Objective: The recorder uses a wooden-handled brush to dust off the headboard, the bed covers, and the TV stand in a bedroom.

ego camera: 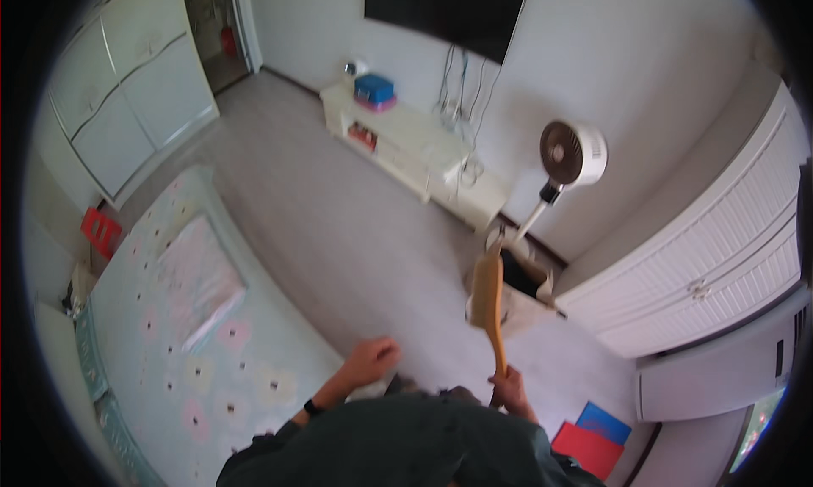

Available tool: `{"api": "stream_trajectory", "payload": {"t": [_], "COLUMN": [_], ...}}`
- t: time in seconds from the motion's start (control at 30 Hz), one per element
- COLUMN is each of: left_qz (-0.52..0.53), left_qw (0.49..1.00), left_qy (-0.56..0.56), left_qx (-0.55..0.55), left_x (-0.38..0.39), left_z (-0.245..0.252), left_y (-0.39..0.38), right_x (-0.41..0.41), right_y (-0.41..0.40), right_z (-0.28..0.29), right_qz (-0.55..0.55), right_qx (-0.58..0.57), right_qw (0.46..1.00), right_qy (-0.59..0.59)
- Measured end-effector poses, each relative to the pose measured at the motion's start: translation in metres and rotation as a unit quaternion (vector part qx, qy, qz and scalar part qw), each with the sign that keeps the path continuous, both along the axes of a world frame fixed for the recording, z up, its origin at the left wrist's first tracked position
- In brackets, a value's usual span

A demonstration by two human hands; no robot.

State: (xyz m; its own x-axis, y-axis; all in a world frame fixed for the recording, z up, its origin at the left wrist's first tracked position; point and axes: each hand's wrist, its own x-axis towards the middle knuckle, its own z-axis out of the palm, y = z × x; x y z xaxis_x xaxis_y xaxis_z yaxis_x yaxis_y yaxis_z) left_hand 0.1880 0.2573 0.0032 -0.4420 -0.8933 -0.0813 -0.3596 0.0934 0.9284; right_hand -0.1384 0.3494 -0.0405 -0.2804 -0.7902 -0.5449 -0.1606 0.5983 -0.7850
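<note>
My right hand (512,388) grips the wooden handle of a long bed brush (489,293), whose pale bristles face left. The brush stands up in front of me over the floor. My left hand (375,359) hangs in the air near the edge of the bed, fingers curled, and I see nothing in it. To my left lies the bed (241,417) under a pale blue-green sheet with flower patches. A folded pale cloth or flat pillow (202,277) rests on the sheet.
A white pedestal fan (575,153) stands beside a low TV cabinet (413,147). Behind the brush is an open container (533,277) on the floor. White wardrobes (692,284) line the right. Red and blue flat items (591,449) lie at lower right. A red plastic stool (101,233) stands beyond the bed.
</note>
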Motion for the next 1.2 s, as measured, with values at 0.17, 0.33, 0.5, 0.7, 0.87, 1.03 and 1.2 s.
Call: {"api": "stream_trajectory", "payload": {"t": [0.17,0.33,0.5,0.7,0.87,1.03,1.2], "left_qz": [-0.029,-0.010,0.110,0.162,0.141,0.129,0.055], "left_qw": [0.999,0.999,0.987,0.978,0.986,0.986,0.990], "left_qy": [-0.019,-0.032,-0.085,-0.094,0.067,-0.058,-0.128], "left_qx": [-0.030,-0.037,0.077,0.096,0.052,0.085,-0.032], "left_x": [-0.034,-0.040,-0.050,-0.052,-0.028,0.042,0.095], "left_z": [0.026,0.020,0.051,0.059,0.061,0.013,0.034], "left_y": [-0.068,-0.128,-0.191,-0.266,-0.313,-0.402,-0.540], "right_x": [-0.018,-0.033,-0.066,-0.080,-0.068,-0.036,-0.015], "right_y": [-0.080,-0.200,-0.330,-0.482,-0.586,-0.661,-0.721], "right_z": [-0.025,-0.004,-0.008,0.025,0.050,0.083,0.138], "right_qz": [0.045,0.060,0.092,0.034,-0.038,-0.090,-0.144], "right_qx": [-0.034,-0.010,-0.146,-0.294,-0.414,-0.431,-0.457], "right_qw": [0.998,0.995,0.982,0.954,0.910,0.898,0.878], "right_qy": [-0.036,-0.077,-0.071,-0.043,-0.004,-0.010,-0.012]}}
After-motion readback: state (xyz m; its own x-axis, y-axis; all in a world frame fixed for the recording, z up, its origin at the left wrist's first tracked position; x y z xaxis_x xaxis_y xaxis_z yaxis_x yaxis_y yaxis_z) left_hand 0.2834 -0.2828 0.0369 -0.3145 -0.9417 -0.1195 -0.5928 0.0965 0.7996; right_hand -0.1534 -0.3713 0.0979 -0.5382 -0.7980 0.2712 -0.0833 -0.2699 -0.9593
